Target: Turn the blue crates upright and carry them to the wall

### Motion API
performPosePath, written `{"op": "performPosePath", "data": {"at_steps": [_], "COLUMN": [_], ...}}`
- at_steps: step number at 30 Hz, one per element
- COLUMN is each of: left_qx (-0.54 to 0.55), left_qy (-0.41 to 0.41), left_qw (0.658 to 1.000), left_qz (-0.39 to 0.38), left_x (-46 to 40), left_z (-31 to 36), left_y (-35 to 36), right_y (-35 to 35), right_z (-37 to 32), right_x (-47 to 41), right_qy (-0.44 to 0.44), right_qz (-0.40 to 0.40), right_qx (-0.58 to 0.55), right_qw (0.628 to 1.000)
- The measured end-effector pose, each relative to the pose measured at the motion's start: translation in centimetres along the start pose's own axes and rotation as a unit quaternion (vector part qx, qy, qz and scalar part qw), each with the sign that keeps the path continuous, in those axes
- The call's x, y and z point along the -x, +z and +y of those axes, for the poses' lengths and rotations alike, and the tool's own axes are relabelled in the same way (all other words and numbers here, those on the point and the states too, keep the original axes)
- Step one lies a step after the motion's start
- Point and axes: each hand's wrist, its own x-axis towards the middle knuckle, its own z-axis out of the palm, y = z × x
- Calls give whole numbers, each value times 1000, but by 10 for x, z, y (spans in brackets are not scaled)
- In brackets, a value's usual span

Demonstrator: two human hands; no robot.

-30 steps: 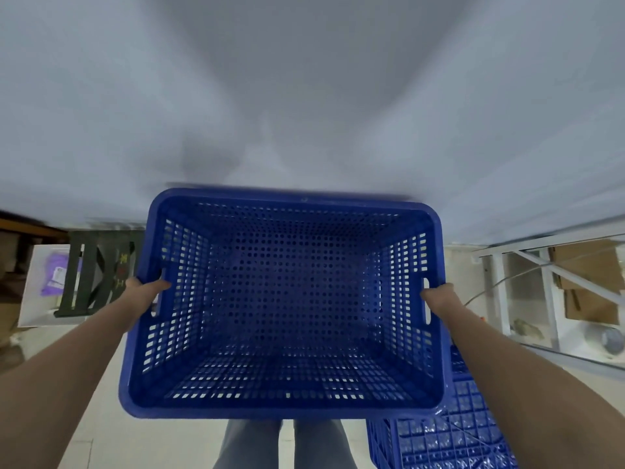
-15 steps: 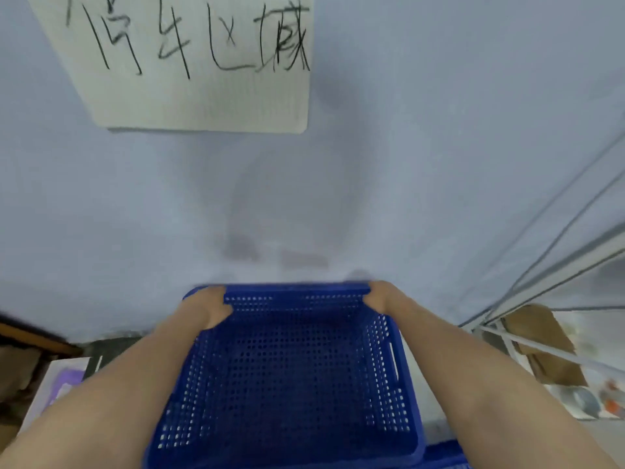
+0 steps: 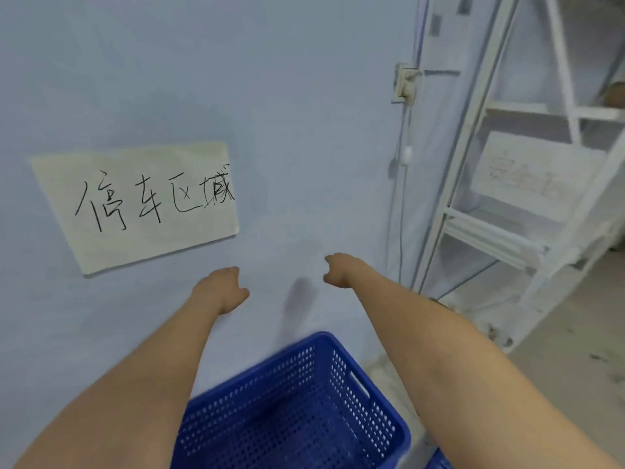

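Note:
A blue perforated crate point(image 3: 297, 407) stands upright at the bottom of the view, its far rim close against the pale blue wall point(image 3: 236, 79). A corner of a second blue crate point(image 3: 438, 462) peeks out at the bottom edge to its right. My left hand point(image 3: 221, 287) and my right hand point(image 3: 340, 269) hover above the crate in front of the wall. Both have loosely curled fingers and hold nothing. Neither hand touches the crate.
A paper sign point(image 3: 142, 201) with handwritten characters is stuck to the wall at left. A white metal rack point(image 3: 507, 204) stands at right, with a wall socket point(image 3: 404, 82) and a hanging cable beside it. Pale floor shows at lower right.
Both hands have let go of the crate's far rim and lifted above it. The view has tilted up and rightwards, so the crate now sits low in the frame.

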Motion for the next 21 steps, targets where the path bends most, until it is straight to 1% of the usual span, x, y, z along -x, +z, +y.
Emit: {"op": "performPosePath", "data": {"at_steps": [2,4,6,9,15,19,21], "left_qx": [5,-1,-25,-51,-112,-116,-112], "left_qy": [35,79,130,203,320,402,436], "left_qw": [999,997,991,978,941,908,893], "left_qz": [3,-12,-27,-14,6,33,22], "left_x": [5,12,20,31,68,103,127], "left_z": [13,37,71,127,249,345,397], "left_y": [-3,-4,-4,-4,0,13,24], "right_y": [-2,-3,-5,-14,-24,-14,-10], "right_z": [7,17,33,68,173,251,290], "right_x": [22,44,65,102,192,261,293], "right_qy": [23,42,64,105,207,285,321], "right_qz": [13,25,46,90,128,120,115], "right_qx": [5,4,2,1,-6,-5,-12], "right_qw": [1000,999,997,990,970,951,940]}}
